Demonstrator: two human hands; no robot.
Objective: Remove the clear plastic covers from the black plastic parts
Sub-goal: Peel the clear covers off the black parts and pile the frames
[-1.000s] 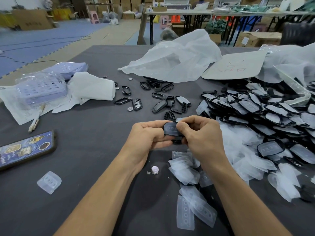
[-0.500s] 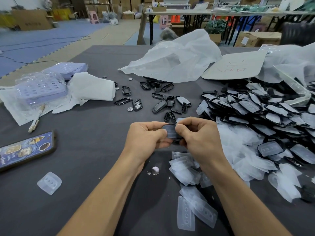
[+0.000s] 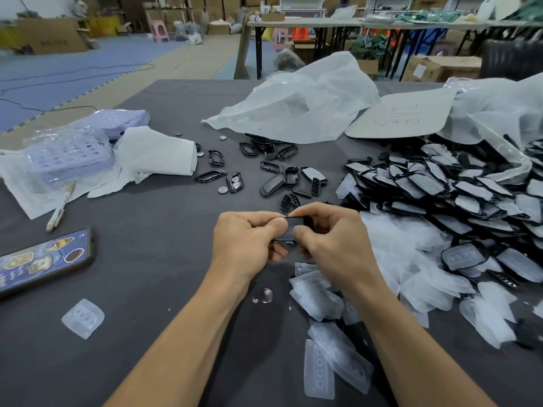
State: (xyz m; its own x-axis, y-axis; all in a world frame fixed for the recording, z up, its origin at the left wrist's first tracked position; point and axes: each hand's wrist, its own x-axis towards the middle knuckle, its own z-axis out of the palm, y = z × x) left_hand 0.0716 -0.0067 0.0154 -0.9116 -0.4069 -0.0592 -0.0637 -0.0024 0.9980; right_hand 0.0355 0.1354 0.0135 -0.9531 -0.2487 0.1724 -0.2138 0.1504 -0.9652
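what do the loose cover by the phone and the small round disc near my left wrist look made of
Loose cover: translucent plastic or silicone, milky matte, moulded dimples show through. Round disc: probably metal, it glints silver; too small to be sure.

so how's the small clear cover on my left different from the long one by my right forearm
The small cover is short and squarish; the long cover is narrow. The small cover lies alone; the long cover touches other loose covers. Both are translucent and lie on the table.
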